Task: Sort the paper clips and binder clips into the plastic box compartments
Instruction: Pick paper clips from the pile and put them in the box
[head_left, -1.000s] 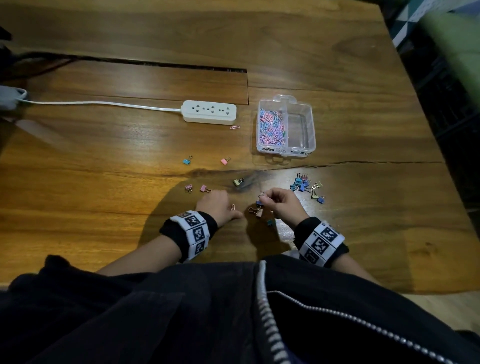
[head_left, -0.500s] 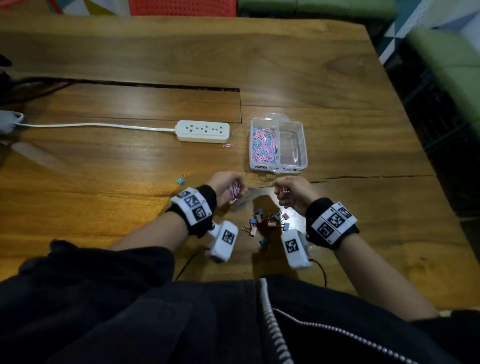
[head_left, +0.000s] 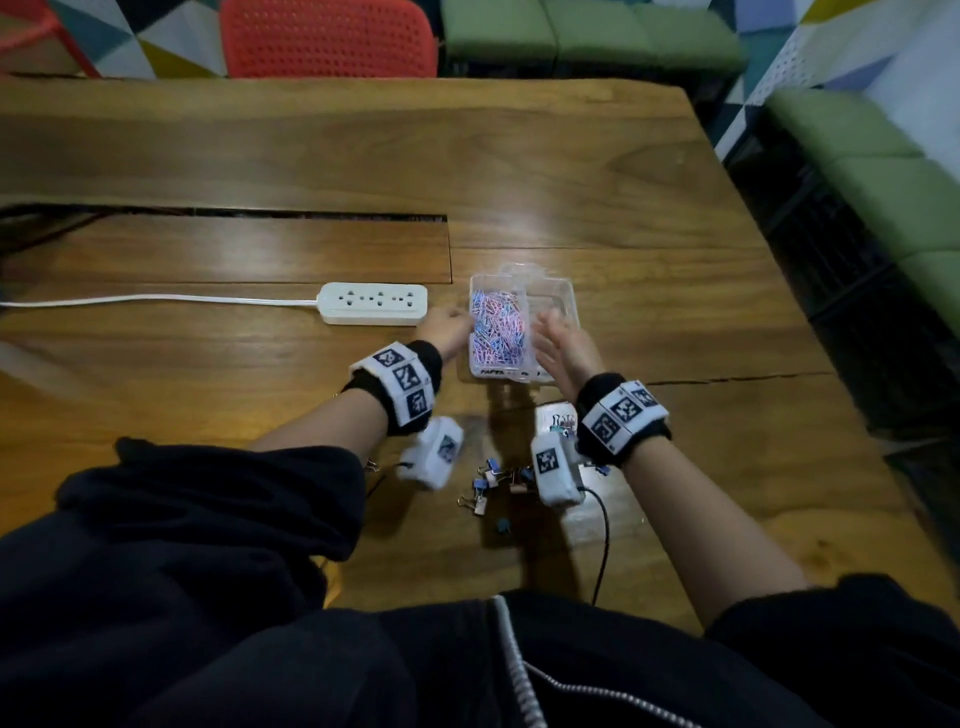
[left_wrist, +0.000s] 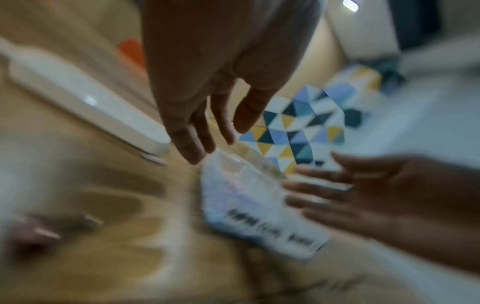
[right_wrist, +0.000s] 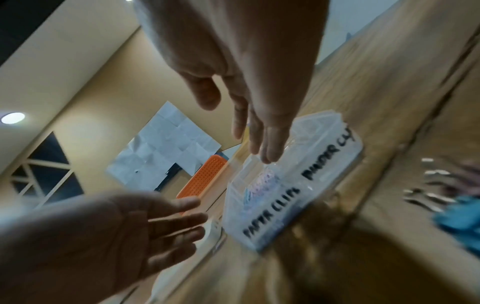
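A clear plastic box (head_left: 569, 291) with two compartments stands on the wooden table. Its left compartment, labelled for paper clips, holds several pink and blue paper clips (head_left: 497, 325). The right compartment looks bare. My left hand (head_left: 447, 325) is at the box's left side, fingers straight, holding nothing. My right hand (head_left: 558, 340) hovers over the box's near right part, fingers straight and apart. Both hands show with stretched fingers in the right wrist view, the left hand (right_wrist: 161, 222) and the right hand (right_wrist: 257, 139) on either side of the box (right_wrist: 335, 160). Several binder clips (head_left: 491, 480) lie near my wrists.
A white power strip (head_left: 373, 303) with its cable lies left of the box, a lone paper clip (left_wrist: 154, 159) by its end. A long slot (head_left: 234, 212) runs across the table. A red chair (head_left: 327, 39) and green seats (head_left: 587, 36) stand beyond the far edge.
Both hands moved forward from the binder clip pile to the box and went from curled around paper clips to straight fingers holding nothing. The head view tilted up.
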